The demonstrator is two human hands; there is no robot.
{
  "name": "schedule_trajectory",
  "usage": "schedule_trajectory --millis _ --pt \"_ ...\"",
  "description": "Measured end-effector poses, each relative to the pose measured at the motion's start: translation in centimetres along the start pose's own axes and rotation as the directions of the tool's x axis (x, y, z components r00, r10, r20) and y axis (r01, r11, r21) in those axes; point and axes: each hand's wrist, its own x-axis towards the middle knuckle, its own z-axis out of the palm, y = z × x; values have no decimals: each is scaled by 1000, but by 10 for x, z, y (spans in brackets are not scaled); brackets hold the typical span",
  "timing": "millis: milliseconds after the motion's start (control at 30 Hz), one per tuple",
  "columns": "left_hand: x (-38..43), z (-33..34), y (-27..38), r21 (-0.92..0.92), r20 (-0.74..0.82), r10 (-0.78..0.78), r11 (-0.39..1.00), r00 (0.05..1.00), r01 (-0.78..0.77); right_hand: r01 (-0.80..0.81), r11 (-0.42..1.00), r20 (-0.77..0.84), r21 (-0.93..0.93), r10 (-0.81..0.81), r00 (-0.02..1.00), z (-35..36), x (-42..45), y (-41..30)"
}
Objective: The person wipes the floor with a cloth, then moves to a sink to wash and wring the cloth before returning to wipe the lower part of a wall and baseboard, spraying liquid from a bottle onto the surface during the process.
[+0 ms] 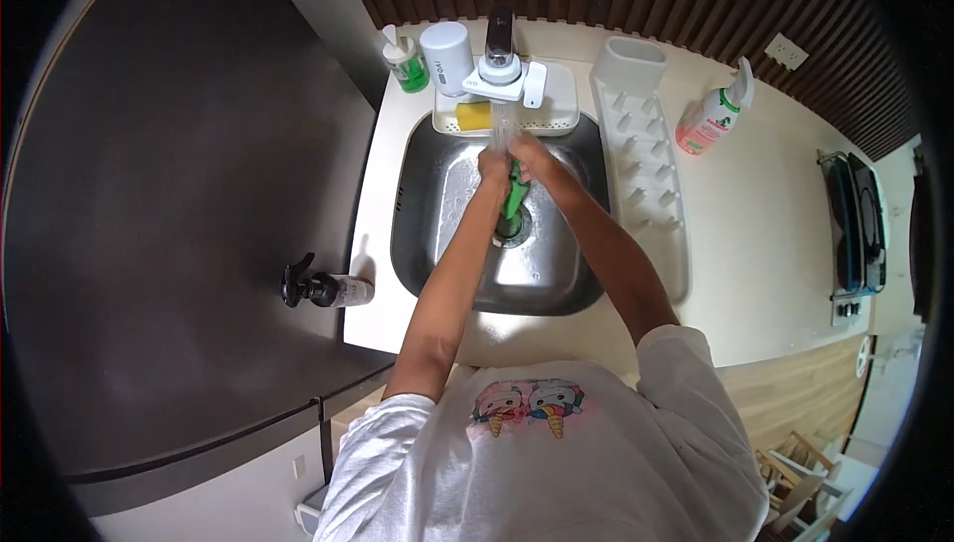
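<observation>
Both my hands are close together under the running faucet (501, 43), over the steel sink (440, 259). My left hand (493, 165) and my right hand (529, 151) grip a green cloth (515, 195) between them. Its loose end hangs down above the drain (511, 229). A stream of water (504, 125) falls from the white filter (498, 82) on the spout onto my hands. My fingers are partly hidden by the water and by each other.
A yellow sponge (473, 116) lies in a white caddy (560, 95) behind the sink. Nearby stand a green soap dispenser (407, 69), a pegged drying rack (648, 192), a pink-and-white spray bottle (709, 123) and a dark spray bottle (332, 289). The stove (857, 229) is far right.
</observation>
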Motion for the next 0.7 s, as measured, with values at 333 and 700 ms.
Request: schedule_trajectory --millis 333,700 --pt "-48 21 62 -238 285 130 969 950 -62 79 885 493 459 -328 806 -36 57 9" --pt "-40 -35 47 155 -28 -41 987 999 45 155 838 -333 524 34 942 56 12 -11"
